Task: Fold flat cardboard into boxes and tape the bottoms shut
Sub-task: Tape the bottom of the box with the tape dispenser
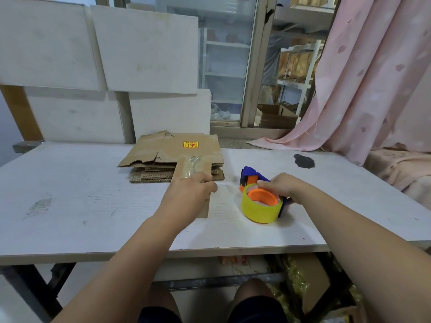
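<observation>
A small brown cardboard box [194, 167] with clear tape across its top face stands on the white table [93, 206], in front of a stack of flat cardboard sheets [172, 150]. My left hand [191, 192] grips the near side of the box, fingers curled over its edge. To the right lies a tape dispenser [261, 197] with a yellow tape roll, orange hub and blue body. My right hand [279, 186] holds the dispenser, fingers curled over its top.
White boards [144, 50] lean against the wall behind the table. A pink curtain [363, 85] hangs at the right, over a pink-covered surface. A dark stain [304, 161] marks the table's far right. Cardboard and plastic wrap lie under the table [303, 278].
</observation>
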`<state>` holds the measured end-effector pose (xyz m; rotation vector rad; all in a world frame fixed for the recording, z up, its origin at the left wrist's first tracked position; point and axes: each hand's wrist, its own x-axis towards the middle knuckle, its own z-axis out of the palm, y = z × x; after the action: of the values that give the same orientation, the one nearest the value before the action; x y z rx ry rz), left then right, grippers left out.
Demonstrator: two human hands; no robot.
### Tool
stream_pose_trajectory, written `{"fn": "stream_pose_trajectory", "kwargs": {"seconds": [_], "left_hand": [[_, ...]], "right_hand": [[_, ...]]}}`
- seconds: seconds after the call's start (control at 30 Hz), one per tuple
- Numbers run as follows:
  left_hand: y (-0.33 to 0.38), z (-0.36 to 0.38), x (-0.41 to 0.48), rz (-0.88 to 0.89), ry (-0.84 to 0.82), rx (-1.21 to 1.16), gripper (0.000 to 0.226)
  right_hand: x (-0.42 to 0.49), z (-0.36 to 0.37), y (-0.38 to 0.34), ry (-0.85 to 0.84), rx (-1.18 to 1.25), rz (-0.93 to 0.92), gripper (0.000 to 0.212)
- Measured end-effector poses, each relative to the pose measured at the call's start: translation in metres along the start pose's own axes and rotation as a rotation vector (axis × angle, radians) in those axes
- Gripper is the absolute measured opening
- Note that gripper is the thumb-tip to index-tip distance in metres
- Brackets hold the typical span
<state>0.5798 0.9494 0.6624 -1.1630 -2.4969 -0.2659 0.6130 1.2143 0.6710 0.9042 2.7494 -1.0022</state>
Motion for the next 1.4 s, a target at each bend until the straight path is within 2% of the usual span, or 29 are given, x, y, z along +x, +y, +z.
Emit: {"fn": "stream_pose_trajectory", "kwargs": {"seconds": [0.1,0.2,0.27,0.37,0.43,0.57,0.63,0.8,0.87,1.03,1.13,1.17,1.23,1.3,1.4], "left_hand": [[0.007,-0.006,0.000,-0.011,-0.010,0.039,0.042],[0.012,-0.008,-0.002,-0.016,-0.050,0.143,0.042],[0.007,-0.008,-0.003,-0.039,-0.004,0.033,0.043],[0.000,-0.012,-0.001,-0.135,0.041,-0.160,0.049],[0.004,-0.018,0.002,-0.149,0.016,-0.137,0.058],[0.007,-0.021,0.000,-0.203,0.004,-0.131,0.063],[0.006,-0.018,-0.001,-0.198,0.009,-0.116,0.063],[0.002,-0.011,-0.001,-0.222,-0.015,-0.123,0.064],[-0.002,-0.009,0.001,-0.214,-0.015,-0.120,0.065],[-0.005,-0.013,0.002,-0.088,0.001,-0.190,0.068],[-0.018,-0.010,-0.013,-0.026,0.155,-0.328,0.065],[-0.023,-0.009,-0.018,-0.070,0.270,-0.384,0.055],[-0.033,-0.011,-0.027,-0.275,0.465,-0.541,0.026],[-0.041,-0.009,-0.034,-0.466,0.438,-0.738,0.030],[-0.047,0.001,-0.042,-0.535,0.315,-0.906,0.038]], "right_hand": [[-0.007,0.003,-0.011,0.160,-0.073,-0.173,0.026],[-0.031,0.015,-0.034,0.398,0.064,-0.428,0.030],[-0.050,0.033,-0.044,0.375,0.271,-0.523,0.026],[-0.074,0.065,-0.045,0.256,0.457,-0.581,0.038],[-0.081,0.086,-0.045,0.233,0.538,-0.607,0.049],[-0.090,0.120,-0.049,0.222,0.691,-0.567,0.056],[-0.093,0.131,-0.046,0.224,0.697,-0.553,0.057],[-0.090,0.125,-0.036,0.315,0.674,-0.536,0.044],[-0.086,0.114,-0.042,0.334,0.630,-0.624,0.039],[-0.071,0.100,-0.054,0.328,0.335,-0.882,0.034],[-0.065,0.104,-0.049,0.352,0.284,-0.919,0.032],[-0.064,0.104,-0.048,0.355,0.290,-0.916,0.032],[-0.060,0.102,-0.047,0.332,0.304,-0.902,0.034],[-0.058,0.100,-0.048,0.296,0.314,-0.890,0.037],[-0.054,0.098,-0.050,0.283,0.323,-0.898,0.037]]}}
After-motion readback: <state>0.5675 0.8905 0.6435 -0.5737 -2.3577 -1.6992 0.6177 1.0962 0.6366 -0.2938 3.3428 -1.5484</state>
